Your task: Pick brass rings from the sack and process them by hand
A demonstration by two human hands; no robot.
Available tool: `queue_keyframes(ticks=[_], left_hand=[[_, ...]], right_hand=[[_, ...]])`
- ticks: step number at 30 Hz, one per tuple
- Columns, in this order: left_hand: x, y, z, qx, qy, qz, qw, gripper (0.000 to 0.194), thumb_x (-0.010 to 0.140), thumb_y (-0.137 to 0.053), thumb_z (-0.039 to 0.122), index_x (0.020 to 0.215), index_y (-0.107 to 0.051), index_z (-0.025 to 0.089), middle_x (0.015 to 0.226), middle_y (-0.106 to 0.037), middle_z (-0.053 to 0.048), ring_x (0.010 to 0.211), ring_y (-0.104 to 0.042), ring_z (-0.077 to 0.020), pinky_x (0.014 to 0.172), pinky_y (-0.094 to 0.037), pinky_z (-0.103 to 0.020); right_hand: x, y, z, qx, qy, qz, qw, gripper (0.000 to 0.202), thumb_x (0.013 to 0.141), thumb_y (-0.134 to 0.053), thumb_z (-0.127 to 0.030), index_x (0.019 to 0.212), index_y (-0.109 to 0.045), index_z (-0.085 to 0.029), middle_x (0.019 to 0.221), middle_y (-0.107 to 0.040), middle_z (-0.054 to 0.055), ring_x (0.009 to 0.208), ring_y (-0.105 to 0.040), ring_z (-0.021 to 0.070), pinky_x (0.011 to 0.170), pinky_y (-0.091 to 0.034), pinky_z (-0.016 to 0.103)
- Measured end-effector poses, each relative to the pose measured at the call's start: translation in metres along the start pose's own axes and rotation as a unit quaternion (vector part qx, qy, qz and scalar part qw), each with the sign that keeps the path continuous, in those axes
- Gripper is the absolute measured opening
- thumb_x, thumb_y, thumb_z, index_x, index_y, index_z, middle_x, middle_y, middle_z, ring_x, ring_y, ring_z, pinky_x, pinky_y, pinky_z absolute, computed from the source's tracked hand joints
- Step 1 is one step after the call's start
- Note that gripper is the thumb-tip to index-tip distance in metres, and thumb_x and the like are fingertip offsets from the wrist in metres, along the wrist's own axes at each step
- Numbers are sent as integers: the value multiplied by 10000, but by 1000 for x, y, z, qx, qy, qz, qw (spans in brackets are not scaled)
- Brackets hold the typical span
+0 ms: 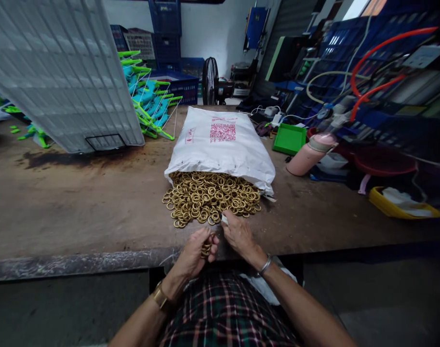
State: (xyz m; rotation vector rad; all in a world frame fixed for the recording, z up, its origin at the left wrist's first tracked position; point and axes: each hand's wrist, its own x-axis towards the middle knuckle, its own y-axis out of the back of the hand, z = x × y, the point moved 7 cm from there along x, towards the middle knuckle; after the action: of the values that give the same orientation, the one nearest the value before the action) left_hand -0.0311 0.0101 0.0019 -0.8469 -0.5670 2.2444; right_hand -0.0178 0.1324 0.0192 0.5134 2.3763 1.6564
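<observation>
The left hand (200,251) is curled around several small brass-coloured metal rings (206,249) at the table's near edge. The right hand (239,233) pinches a small pale piece (224,219) beside the heap. Just beyond, a heap of gold-coloured rings (208,196) spills from the open mouth of a white woven sack (220,144) lying on the brown wooden table (78,207).
</observation>
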Motion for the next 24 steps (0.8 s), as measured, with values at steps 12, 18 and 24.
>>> queue_keyframes(ticks=[12,18,24], left_hand=[[5,22,3,-161,29,-10,986,210,675,-688,293,678,-558,128,674,-577,-7,585,-555,-85,416,-412,-142],[7,37,13,-155,-10,11,988,147,695,-682,215,728,-563,135,732,-597,-15,632,-578,-94,424,-426,-134],[6,43,17,-185,-13,39,982,216,663,-719,233,727,-534,141,619,-528,36,508,-506,-53,383,-359,-120]], right_hand=[[13,-10,-13,-60,-44,-55,996,199,873,-450,-335,994,-528,-199,838,-675,75,748,-626,189,592,-304,262],[16,-5,-12,-43,-22,-14,999,174,855,-455,-263,987,-548,-198,796,-671,53,725,-612,180,594,-290,259],[19,-11,-42,3,59,-29,998,143,862,-456,-259,963,-542,-204,909,-654,40,810,-588,159,645,-303,249]])
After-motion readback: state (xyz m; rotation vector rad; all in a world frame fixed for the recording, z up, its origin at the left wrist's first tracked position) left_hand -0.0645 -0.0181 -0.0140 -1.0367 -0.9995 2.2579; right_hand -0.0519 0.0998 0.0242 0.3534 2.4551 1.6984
